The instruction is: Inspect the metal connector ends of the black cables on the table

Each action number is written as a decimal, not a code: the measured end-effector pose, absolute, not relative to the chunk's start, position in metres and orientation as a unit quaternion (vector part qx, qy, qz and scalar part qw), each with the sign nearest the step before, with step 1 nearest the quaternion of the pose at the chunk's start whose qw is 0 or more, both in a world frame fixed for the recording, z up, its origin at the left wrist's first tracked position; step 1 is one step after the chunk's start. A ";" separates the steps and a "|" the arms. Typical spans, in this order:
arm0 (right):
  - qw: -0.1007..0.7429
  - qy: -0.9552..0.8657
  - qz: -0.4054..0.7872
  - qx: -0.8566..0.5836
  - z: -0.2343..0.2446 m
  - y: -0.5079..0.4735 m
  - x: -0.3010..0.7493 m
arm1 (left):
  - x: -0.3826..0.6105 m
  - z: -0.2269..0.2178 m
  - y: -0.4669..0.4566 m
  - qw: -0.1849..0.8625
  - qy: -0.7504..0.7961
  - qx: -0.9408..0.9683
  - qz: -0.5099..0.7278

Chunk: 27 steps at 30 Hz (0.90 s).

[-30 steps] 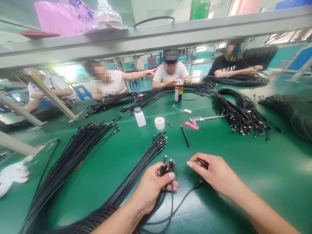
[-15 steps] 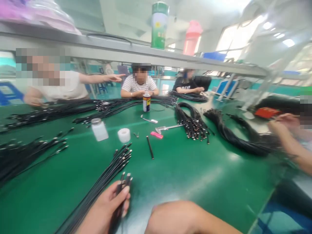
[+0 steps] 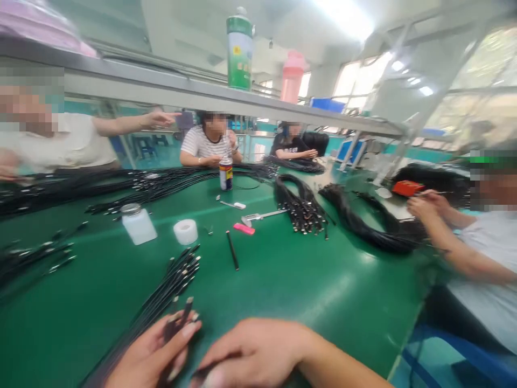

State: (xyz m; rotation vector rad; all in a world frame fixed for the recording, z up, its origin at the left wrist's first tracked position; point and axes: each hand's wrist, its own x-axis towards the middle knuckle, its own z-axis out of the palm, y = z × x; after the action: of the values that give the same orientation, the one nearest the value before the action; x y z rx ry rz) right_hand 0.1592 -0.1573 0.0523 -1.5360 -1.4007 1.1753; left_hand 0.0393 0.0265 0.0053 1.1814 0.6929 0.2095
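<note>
My left hand is at the bottom edge, fingers closed around a few black cable ends whose plugs stick up past my thumb. My right hand lies just to its right, fingers curled down towards the same cables; what it grips is blurred. A fan of black cables runs from my left hand up across the green table.
A white bottle, tape roll, black pen, pink item, caliper and spray can stand mid-table. Black cable bundles lie around. People sit across and one at the right.
The view has swung right and up. My right hand has moved in beside my left hand over the cable ends. The person at the right has come into view.
</note>
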 end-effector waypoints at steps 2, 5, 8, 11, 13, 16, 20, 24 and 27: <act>0.440 -0.492 0.414 -0.627 0.044 -0.146 0.161 | 0.037 0.014 0.020 0.775 0.270 0.563 0.098; 0.482 -0.465 0.364 -0.647 0.038 -0.143 0.159 | 0.035 0.016 0.017 0.762 0.247 0.585 0.124; 0.490 -0.444 0.349 -0.664 0.033 -0.145 0.155 | 0.032 0.011 0.017 0.755 0.258 0.588 0.136; 0.484 -0.417 0.349 -0.685 0.028 -0.142 0.148 | 0.030 0.009 0.016 0.758 0.258 0.582 0.141; 0.486 -0.419 0.330 -0.693 0.025 -0.139 0.145 | 0.030 0.010 0.014 0.762 0.257 0.577 0.145; 0.493 -0.439 0.300 -0.689 0.024 -0.136 0.143 | 0.030 0.012 0.013 0.771 0.254 0.565 0.147; 0.517 -0.439 0.315 -0.663 0.026 -0.134 0.143 | 0.030 0.013 0.013 0.782 0.252 0.553 0.138; 0.535 -0.417 0.332 -0.656 0.027 -0.133 0.144 | 0.031 0.015 0.012 0.782 0.246 0.556 0.136; 0.505 -0.436 0.315 -0.676 0.028 -0.134 0.144 | 0.031 0.018 0.011 0.778 0.249 0.560 0.140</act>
State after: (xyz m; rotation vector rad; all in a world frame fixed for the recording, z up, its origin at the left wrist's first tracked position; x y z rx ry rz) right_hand 0.1442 -0.1337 0.0284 -1.6312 -1.0513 0.7593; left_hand 0.0312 0.0110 0.0175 1.2102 0.5377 0.3018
